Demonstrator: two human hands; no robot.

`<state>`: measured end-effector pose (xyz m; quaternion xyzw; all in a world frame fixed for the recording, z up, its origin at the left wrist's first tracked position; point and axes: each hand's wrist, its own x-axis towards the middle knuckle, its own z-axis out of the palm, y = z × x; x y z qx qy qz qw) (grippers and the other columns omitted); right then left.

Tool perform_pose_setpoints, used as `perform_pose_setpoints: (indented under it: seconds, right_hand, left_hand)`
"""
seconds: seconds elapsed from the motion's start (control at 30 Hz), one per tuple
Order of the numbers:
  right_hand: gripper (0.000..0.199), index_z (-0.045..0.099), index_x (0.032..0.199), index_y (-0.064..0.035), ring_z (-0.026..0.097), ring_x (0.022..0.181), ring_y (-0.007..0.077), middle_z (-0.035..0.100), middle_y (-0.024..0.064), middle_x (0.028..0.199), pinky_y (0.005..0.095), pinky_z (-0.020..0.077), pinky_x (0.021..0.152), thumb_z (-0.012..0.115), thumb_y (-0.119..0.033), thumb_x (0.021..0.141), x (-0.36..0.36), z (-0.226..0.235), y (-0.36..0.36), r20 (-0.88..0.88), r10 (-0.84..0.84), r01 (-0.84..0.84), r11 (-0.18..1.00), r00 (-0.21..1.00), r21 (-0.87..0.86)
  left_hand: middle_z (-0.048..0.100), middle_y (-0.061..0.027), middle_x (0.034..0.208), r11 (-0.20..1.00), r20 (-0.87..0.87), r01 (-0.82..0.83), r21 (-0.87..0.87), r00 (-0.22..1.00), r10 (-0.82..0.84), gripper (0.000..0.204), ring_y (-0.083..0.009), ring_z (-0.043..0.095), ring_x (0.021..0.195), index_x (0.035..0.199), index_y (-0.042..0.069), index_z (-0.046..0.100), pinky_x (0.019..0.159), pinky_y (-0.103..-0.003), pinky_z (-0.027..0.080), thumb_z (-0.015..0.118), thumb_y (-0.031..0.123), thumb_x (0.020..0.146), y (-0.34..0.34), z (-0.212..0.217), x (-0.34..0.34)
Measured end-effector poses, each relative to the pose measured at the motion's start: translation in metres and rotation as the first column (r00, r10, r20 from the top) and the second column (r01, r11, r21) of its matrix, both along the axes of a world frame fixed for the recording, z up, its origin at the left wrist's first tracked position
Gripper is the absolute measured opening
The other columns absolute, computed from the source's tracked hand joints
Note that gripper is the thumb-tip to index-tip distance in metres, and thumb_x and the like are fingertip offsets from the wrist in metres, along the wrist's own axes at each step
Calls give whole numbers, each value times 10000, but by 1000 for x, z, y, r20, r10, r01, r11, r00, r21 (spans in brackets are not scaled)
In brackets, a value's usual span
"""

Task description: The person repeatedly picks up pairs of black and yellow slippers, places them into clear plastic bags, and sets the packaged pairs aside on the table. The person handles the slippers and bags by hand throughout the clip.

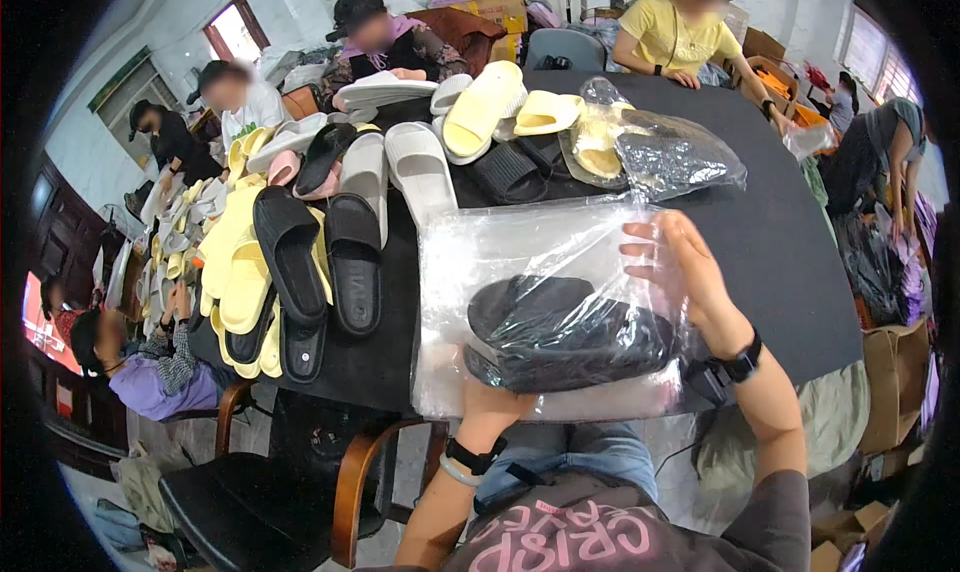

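Observation:
A pair of black slippers (570, 357) lies sideways in front of me, with clear plastic film over much of it. My left hand (495, 404) is closed around its left end, the fingers partly hidden underneath. My right hand (690, 267) is at the upper right of the clear plastic bag (600, 234), fingers bent around its edge and seen partly through the film. Beneath the slippers lies a flat stack of clear bags (440, 312) at the table's near edge.
The black table (770, 262) carries a pile of yellow slippers (245, 287), black slippers (353, 262) and grey slippers (420, 172) on the left. A bagged yellow pair (600, 147) lies beyond my hands. A wooden-armed chair (360, 482) stands at lower left. Several people sit or stand around.

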<state>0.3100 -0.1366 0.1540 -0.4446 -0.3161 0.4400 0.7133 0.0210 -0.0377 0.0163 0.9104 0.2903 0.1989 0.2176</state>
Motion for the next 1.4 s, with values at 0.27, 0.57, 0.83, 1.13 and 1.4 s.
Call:
perform_pose_setpoints:
  seconds: [0.27,0.57,0.83,1.13,1.4]
  right_hand:
    - [359,511,1348,-55,566,1032,113,585,25,1243,254,459,912,596,-115,1004,41,-41,-2,305,-178,214,973,936,-90]
    - [329,581,1211,-36,595,908,146,634,46,1056,313,488,837,573,-310,1029,66,-77,-95,187,-125,139,988,974,-64]
    - [427,623,1204,27,662,1139,315,664,243,1222,410,525,969,634,-338,983,1,-45,-119,265,139,-125,990,954,-66]
    - [238,622,1100,-21,603,1201,442,569,297,1344,610,464,1030,493,-214,1049,6,-88,-104,-222,254,-149,903,941,404]
    - [312,632,1154,-32,527,1283,471,525,307,1394,640,366,1107,488,-289,1048,-4,-100,-106,-385,253,-75,904,888,421]
  left_hand:
    - [386,-176,1556,909,-263,41,415,962,77,735,-436,318,1433,1477,209,484,1148,-665,139,610,545,836,4,-9,7]
    - [379,-183,1560,942,-226,148,301,971,-80,759,-429,262,1470,1493,155,451,1158,-665,114,621,528,854,18,-38,0]
    - [466,-150,1503,968,-62,229,104,973,-224,591,-370,333,1444,1447,108,489,1202,-546,173,614,319,910,18,-19,0]
    - [538,-132,1442,985,-82,164,62,984,-159,517,-342,394,1411,1376,81,558,1188,-494,264,647,209,882,36,5,-26]
    - [570,-154,1399,951,-244,-110,290,952,185,531,-339,332,1458,1325,49,605,1201,-547,201,705,156,815,37,57,-77]
